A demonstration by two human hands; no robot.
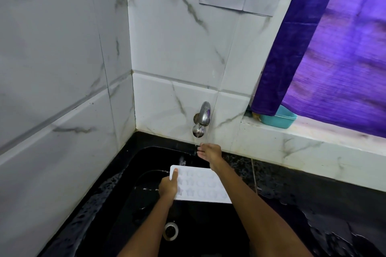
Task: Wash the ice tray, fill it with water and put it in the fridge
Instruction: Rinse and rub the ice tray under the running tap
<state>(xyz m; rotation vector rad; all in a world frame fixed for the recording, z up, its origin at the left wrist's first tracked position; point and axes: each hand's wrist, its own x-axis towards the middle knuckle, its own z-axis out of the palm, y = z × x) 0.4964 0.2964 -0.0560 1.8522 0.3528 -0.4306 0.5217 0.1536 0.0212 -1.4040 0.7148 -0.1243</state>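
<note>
Over the black sink (146, 158), left hand (168, 188) grips the ice tray (200, 185); right hand (210, 152), seemingly relaxed, under the tap (201, 120).

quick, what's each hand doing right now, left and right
Left hand: grips the left edge of the white ice tray over the black sink.
Right hand: open, fingers straight, holding nothing, below the tap.

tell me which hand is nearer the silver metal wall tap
Right. The right hand reaches up just below the silver metal wall tap; the left hand is lower, gripping the white ice tray over the black sink.
</note>
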